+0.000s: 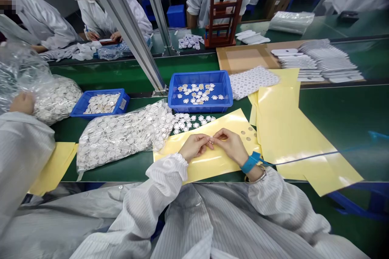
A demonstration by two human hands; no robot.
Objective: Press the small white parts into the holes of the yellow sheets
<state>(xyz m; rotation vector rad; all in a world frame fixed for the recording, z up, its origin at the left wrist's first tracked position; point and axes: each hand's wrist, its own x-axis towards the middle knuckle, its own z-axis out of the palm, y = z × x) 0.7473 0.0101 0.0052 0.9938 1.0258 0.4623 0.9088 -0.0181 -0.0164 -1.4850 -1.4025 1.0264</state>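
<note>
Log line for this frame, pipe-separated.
hands: left hand + right hand pinch small white disc | under: yellow sheet | ahead: loose discs, blue bin

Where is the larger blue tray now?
In the head view the larger blue tray stands at centre, behind the loose white discs on the yellow sheet, right of the clear bag.

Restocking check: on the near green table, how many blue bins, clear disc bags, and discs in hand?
Blue plastic bins: 2, large and small
Clear plastic bags of small white discs: 2, centre and left
Small white disc pinched between left hand and right hand: 1
Total: 5
</note>
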